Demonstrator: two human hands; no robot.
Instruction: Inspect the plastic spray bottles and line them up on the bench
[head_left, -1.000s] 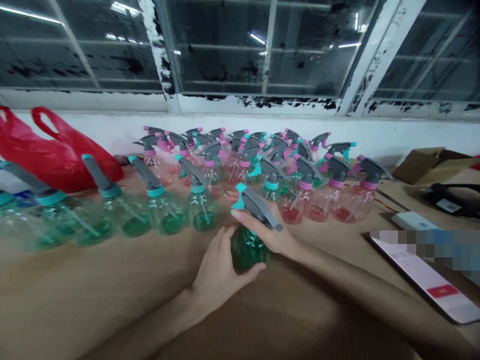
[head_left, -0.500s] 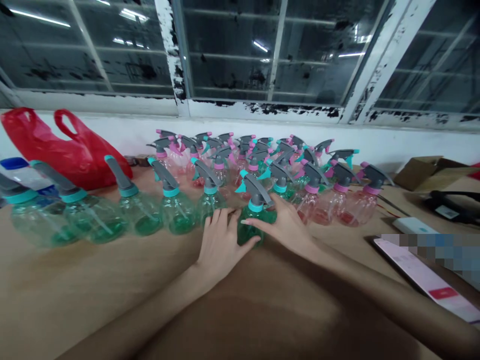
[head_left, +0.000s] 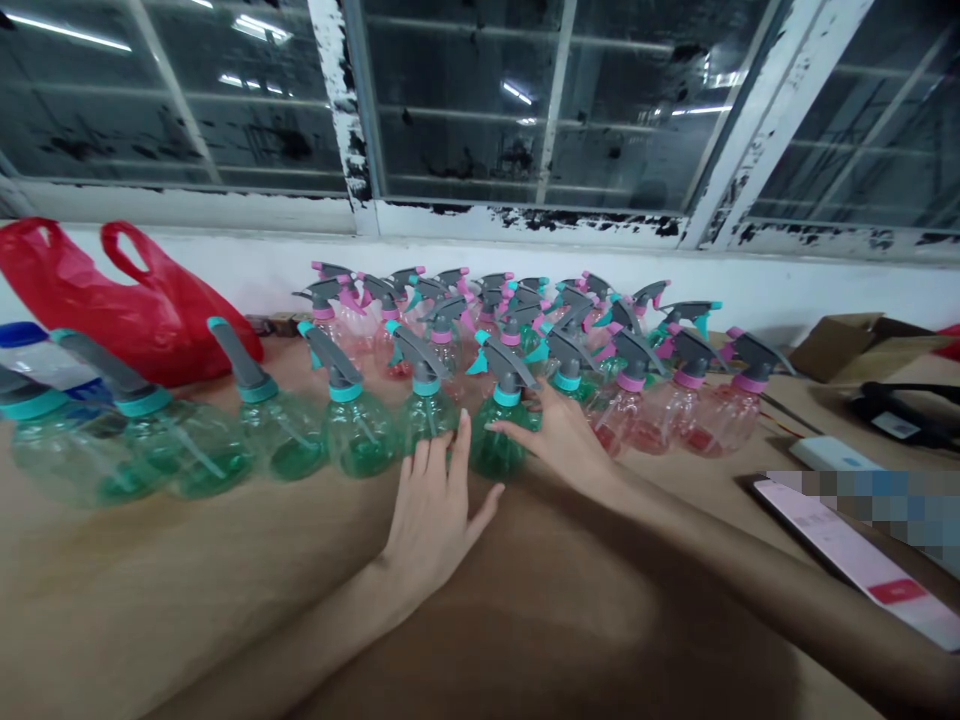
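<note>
The green spray bottle (head_left: 496, 445) stands between both open hands, held by neither: the right hand (head_left: 559, 435) rests fingers against its side, the left hand (head_left: 435, 510) spreads just beside it. More spray bottles (head_left: 356, 435) crowd behind on the surface (head_left: 187, 570).

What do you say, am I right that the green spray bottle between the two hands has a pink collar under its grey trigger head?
Not quite: the green bottle between the left hand and right hand has a teal collar, not a pink one, under its grey trigger head; the head view shows this.
</note>
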